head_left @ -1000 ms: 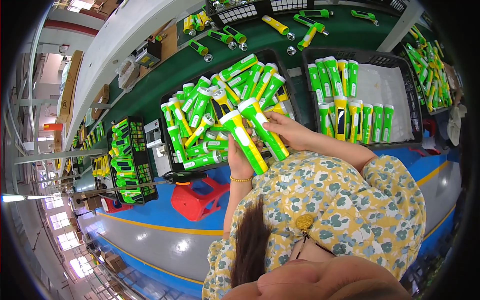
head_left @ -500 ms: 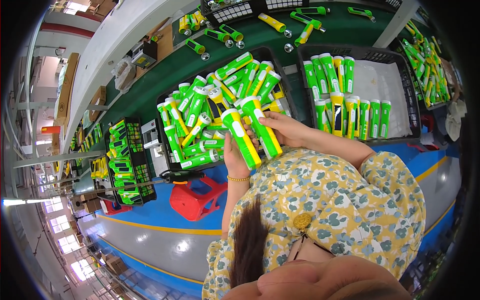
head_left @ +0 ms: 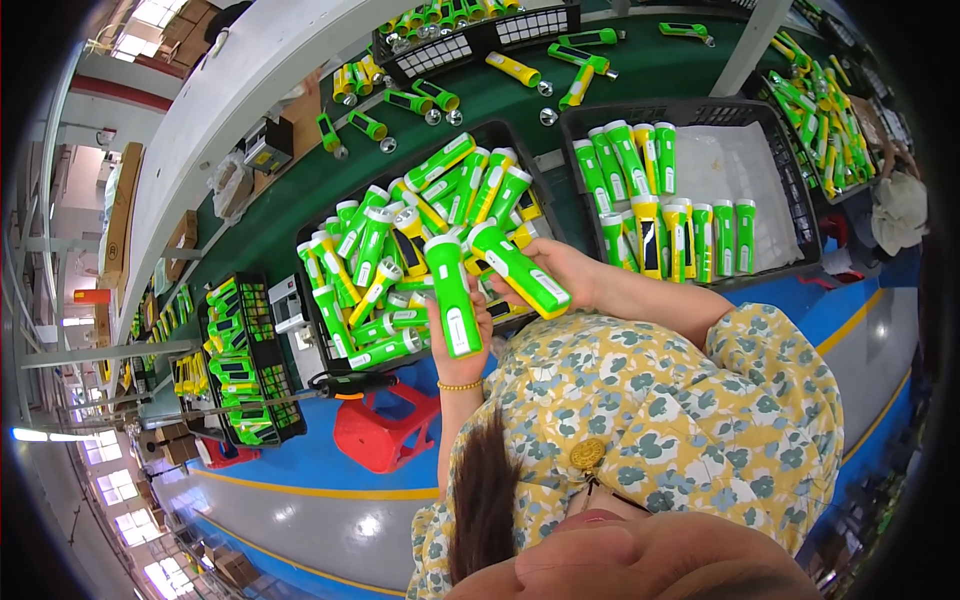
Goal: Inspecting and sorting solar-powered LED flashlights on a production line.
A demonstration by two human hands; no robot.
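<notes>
Holding one flashlight per hand, head view: left hand [head_left: 481, 335] wrapped round green flashlight [head_left: 452, 290], right hand [head_left: 565, 271] closed on green-yellow flashlight [head_left: 521, 269], both near the heaped crate's [head_left: 532, 165] near edge. Bare liner [head_left: 740, 160] shows beside upright flashlights [head_left: 628, 160] in right-side crate [head_left: 806, 205].

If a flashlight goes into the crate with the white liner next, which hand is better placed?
Probably the right hand: it holds a flashlight and is nearer that crate. The left hand holds another flashlight, but farther away.
</notes>
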